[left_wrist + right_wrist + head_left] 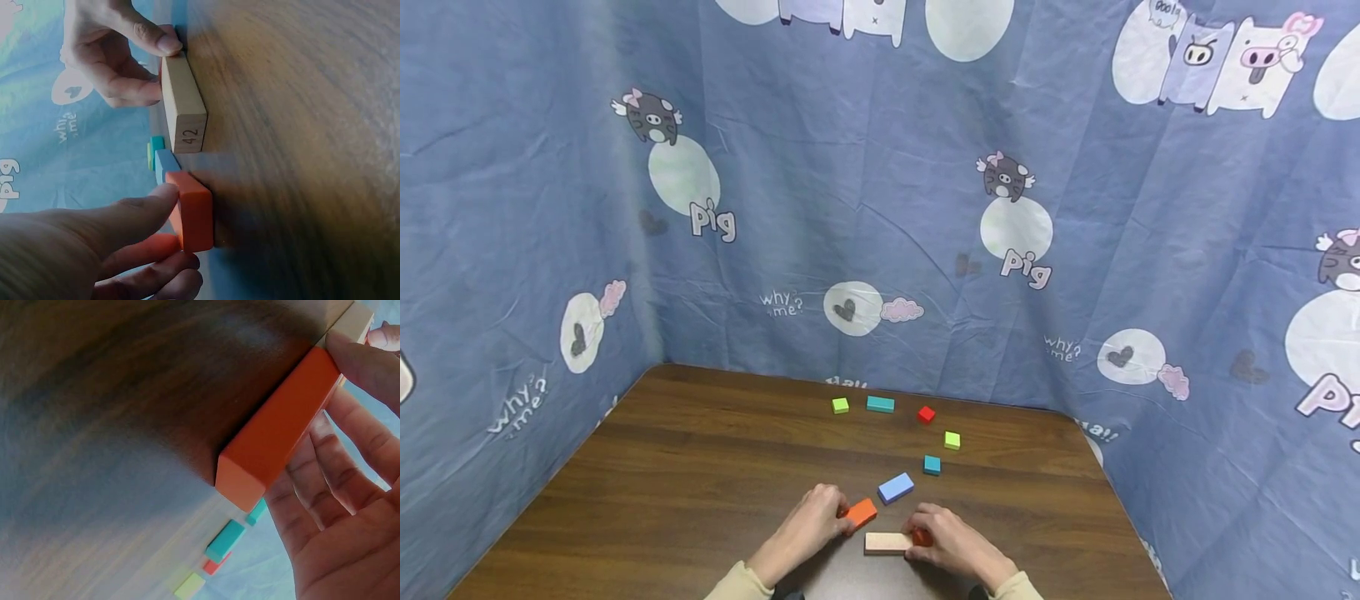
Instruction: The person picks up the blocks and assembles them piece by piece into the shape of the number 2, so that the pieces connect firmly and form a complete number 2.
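Observation:
My left hand [808, 525] pinches an orange block [862, 512] between thumb and fingers, low over the table. In the left wrist view, the thumb lies along one edge of that orange block [197, 219], fingertips behind it. My right hand [953, 542] grips a long red block [275, 428] on the tabletop, thumb on the near side, fingers behind. End to end with the red block is a plain wooden block [885, 544], marked 42 on its end in the left wrist view. The right thumb covers the place where the two meet.
Beyond the hands lies a blue block [896, 489], with a teal cube [932, 465] and a lime cube [952, 440] farther back. A red cube [927, 414], a teal block [880, 404] and another lime block [840, 406] sit near the table's back edge, before a blue curtain [820, 208].

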A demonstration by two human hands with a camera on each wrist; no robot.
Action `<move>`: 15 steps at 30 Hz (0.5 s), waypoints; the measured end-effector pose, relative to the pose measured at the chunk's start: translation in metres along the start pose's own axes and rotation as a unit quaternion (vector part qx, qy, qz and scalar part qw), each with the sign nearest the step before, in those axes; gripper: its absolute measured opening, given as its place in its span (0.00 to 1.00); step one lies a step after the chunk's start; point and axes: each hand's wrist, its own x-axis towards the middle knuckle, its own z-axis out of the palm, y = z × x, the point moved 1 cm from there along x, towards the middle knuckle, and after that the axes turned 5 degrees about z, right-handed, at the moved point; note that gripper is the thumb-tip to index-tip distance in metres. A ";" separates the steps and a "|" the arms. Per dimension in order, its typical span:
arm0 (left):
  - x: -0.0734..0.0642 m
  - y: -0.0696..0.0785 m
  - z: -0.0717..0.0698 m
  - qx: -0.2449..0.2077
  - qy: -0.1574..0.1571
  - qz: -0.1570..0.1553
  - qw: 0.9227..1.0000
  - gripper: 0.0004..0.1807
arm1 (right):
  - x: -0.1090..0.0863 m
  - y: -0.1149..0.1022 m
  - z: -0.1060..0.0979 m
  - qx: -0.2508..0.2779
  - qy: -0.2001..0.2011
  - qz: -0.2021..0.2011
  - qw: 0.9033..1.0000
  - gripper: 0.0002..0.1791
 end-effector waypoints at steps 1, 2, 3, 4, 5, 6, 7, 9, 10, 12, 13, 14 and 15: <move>0.000 0.000 0.000 -0.003 0.002 0.002 1.000 0.14 | 0.000 0.000 0.000 0.000 0.002 -0.002 1.000 0.11; 0.000 0.001 0.001 -0.006 0.005 0.003 1.000 0.14 | 0.000 0.000 0.000 -0.001 0.003 -0.004 1.000 0.12; 0.000 0.001 0.001 -0.007 0.008 0.006 1.000 0.15 | 0.000 -0.001 0.000 -0.002 0.004 -0.005 1.000 0.12; 0.000 0.001 0.002 -0.010 0.011 0.007 1.000 0.15 | 0.000 -0.001 0.000 -0.003 0.006 -0.008 1.000 0.12; 0.000 0.002 0.002 -0.016 0.014 0.007 1.000 0.15 | -0.001 -0.001 0.000 -0.004 0.008 -0.010 1.000 0.11; 0.000 0.002 0.003 -0.019 0.018 0.007 1.000 0.16 | -0.001 -0.001 0.000 -0.005 0.010 -0.012 1.000 0.11; 0.000 0.002 0.003 -0.021 0.022 0.007 1.000 0.16 | -0.001 -0.001 0.000 -0.005 0.011 -0.012 1.000 0.11; 0.000 0.003 0.004 -0.020 0.028 0.004 0.999 0.16 | -0.001 -0.001 0.000 -0.006 0.012 -0.013 1.000 0.11; 0.000 0.003 0.004 -0.019 0.031 0.001 0.999 0.16 | -0.001 -0.001 0.000 -0.008 0.012 -0.013 1.000 0.11; 0.000 0.003 0.005 -0.018 0.034 -0.007 0.999 0.15 | -0.001 -0.001 0.000 -0.009 0.011 -0.012 1.000 0.11; 0.000 0.004 0.006 -0.018 0.033 -0.012 0.999 0.14 | -0.001 -0.001 0.000 -0.009 0.010 -0.011 1.000 0.11; 0.000 0.004 0.006 -0.018 0.032 -0.017 0.999 0.13 | -0.001 -0.001 -0.001 -0.009 0.009 -0.010 1.000 0.11; 0.000 0.004 0.006 -0.019 0.029 -0.022 0.999 0.11 | -0.001 -0.001 -0.001 -0.008 0.008 -0.009 1.000 0.11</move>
